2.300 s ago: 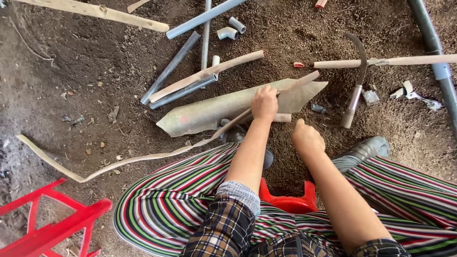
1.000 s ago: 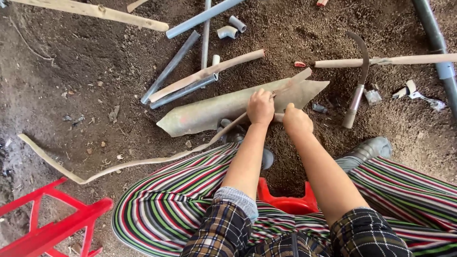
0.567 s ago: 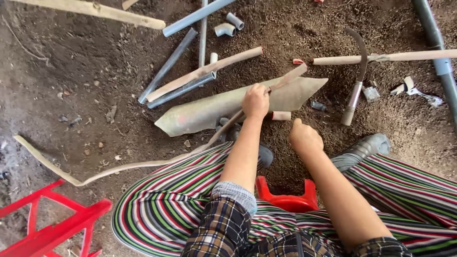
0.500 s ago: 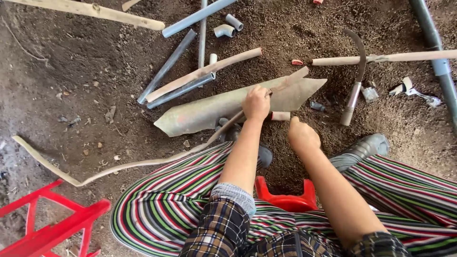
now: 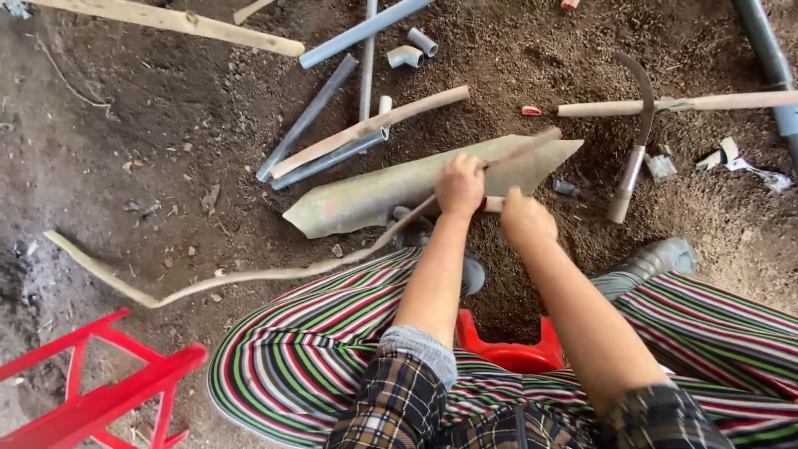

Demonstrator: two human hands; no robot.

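Note:
I sit over bare earth in striped trousers. My left hand (image 5: 460, 185) grips a long thin pale strip (image 5: 249, 274) that curves away across the ground to the left. It holds the strip against a large pale pointed sheath (image 5: 374, 195) lying flat on the soil. My right hand (image 5: 525, 218) is just right of the left one, closed on a short wooden handle (image 5: 495, 204). Whatever is fixed to that handle is hidden between my hands.
Grey pipes (image 5: 307, 116) and a wooden stick (image 5: 366, 126) lie behind the sheath. A sickle (image 5: 636, 141) and a long pole (image 5: 690, 103) lie to the right. A red stool (image 5: 507, 353) is under me, a red frame (image 5: 100, 391) at lower left, my shoe (image 5: 657, 258) at right.
My right hand pulled back toward me, then came forward again close to my left hand. The left hand kept its hold on the strip against the sheath.

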